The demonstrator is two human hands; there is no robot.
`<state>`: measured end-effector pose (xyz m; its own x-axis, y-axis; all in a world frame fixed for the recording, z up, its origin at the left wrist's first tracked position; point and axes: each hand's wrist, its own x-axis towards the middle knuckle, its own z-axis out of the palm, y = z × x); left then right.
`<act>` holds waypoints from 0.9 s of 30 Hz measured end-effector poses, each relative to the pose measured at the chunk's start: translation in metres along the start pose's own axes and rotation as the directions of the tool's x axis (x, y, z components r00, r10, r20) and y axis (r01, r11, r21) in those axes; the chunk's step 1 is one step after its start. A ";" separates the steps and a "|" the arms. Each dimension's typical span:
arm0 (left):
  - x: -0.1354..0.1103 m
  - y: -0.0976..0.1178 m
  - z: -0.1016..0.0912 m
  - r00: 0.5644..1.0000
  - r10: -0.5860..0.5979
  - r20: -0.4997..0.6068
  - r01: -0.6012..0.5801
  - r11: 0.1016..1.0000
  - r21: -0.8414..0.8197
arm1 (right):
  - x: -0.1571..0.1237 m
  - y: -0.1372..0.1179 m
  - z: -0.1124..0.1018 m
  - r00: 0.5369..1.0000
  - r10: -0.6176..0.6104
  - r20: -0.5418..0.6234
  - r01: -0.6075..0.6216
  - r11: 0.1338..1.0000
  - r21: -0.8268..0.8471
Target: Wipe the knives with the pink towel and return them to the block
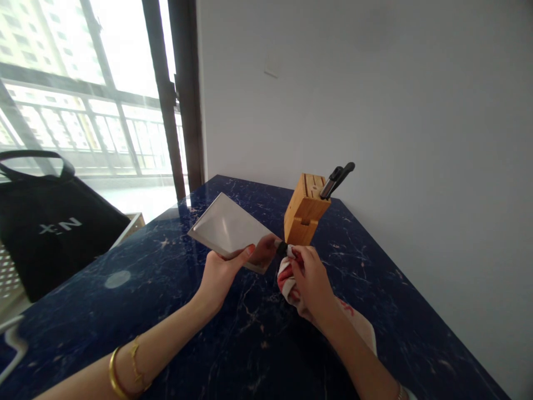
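Cleaver: wide steel blade [229,225] held flat-ish over the dark blue marbled counter [258,344], blk handle [282,249] pointing R, just on the near side of the knife block [306,216]. Can't tell if any corner touches down.
L hand: gripping the blade by its near side, thumb on the upper face; fingers underneath hidden from us.
R hand [310,272]: fingers pinched on the red-and-white cloth [287,278], which is bunched at the handle; rest trails under our R forearm.
Step, our read: wiping the handle w/ the cloth.
Grip tip: we can't tell which edge is sharp, so best we hold by the flat faces, fingertips off both edges, blade steady.
Wipe tip: wrap cloth snugly, twist & pull away from blade, toward the butt; take care at the blade-handle joint.
Slack: gather loose cloth so it doesn't snag.
Block: wooden, upright, slots on top, two handles [328,186] sticking out; we need elbow room there.
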<state>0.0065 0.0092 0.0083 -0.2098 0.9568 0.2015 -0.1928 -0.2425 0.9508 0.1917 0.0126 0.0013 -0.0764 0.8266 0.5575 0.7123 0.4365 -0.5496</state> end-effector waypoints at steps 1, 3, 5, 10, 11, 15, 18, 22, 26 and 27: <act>0.000 0.000 0.000 1.000 -0.006 -0.007 0.006 1.000 -0.009 | 0.000 0.000 0.000 1.000 -0.010 -0.006 0.010 1.000 0.009; 0.000 0.001 0.000 1.000 -0.022 -0.010 0.022 0.999 -0.027 | -0.002 -0.003 0.001 0.999 -0.050 -0.001 0.050 0.998 0.034; 0.000 0.000 0.001 0.999 -0.036 0.007 0.037 0.999 -0.037 | -0.003 -0.008 0.002 0.995 -0.097 0.019 0.095 0.994 0.054; 0.000 -0.003 0.000 1.000 -0.016 0.025 0.017 1.000 -0.020 | -0.005 -0.016 0.004 0.989 -0.133 0.063 0.130 0.990 0.052; 0.000 -0.003 0.000 1.000 -0.014 0.018 0.015 1.000 -0.014 | -0.004 -0.015 0.003 0.990 -0.130 0.054 0.127 0.990 0.054; 0.000 -0.005 0.000 1.000 -0.024 -0.004 0.024 1.000 -0.010 | -0.002 -0.010 0.000 0.996 -0.083 0.016 0.083 0.996 0.038; -0.001 -0.007 0.000 0.999 -0.028 -0.046 0.027 1.000 -0.013 | 0.000 -0.006 -0.002 1.000 0.011 -0.024 -0.011 1.000 -0.014; 0.000 -0.010 -0.002 0.998 -0.040 -0.054 0.040 0.999 0.003 | -0.002 -0.006 0.000 1.000 0.025 -0.017 -0.026 0.999 -0.026; 0.000 -0.011 -0.003 0.999 -0.019 -0.033 0.020 1.000 0.016 | -0.004 -0.010 0.004 0.997 -0.068 0.034 0.066 0.997 0.038; 0.000 -0.010 -0.002 0.999 -0.013 -0.030 0.013 1.000 0.018 | -0.004 -0.010 0.004 0.997 -0.072 0.036 0.071 0.997 0.039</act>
<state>0.0062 0.0116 -0.0020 -0.2358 0.9546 0.1821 -0.1779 -0.2266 0.9576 0.1821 0.0063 0.0028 -0.1525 0.8052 0.5730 0.6775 0.5073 -0.5326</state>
